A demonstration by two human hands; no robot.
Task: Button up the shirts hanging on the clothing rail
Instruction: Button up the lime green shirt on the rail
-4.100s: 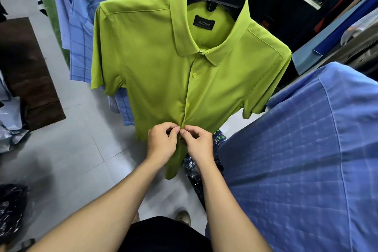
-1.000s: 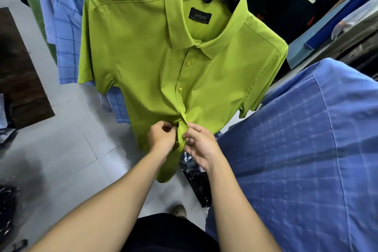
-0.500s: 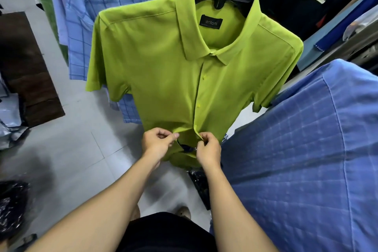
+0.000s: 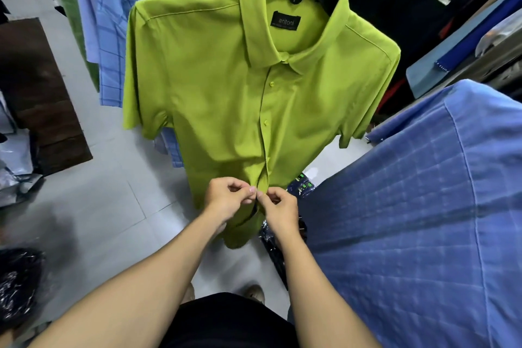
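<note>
Left hand (image 4: 226, 198) and right hand (image 4: 280, 209) meet, each pinching one edge of the green shirt (image 4: 214, 87); its button line (image 4: 265, 122) runs straight up from between them.

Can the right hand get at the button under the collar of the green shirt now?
Probably yes: the collar button lies uncovered on the green shirt, with nothing in between. But the right hand now pinches the placket.
</note>
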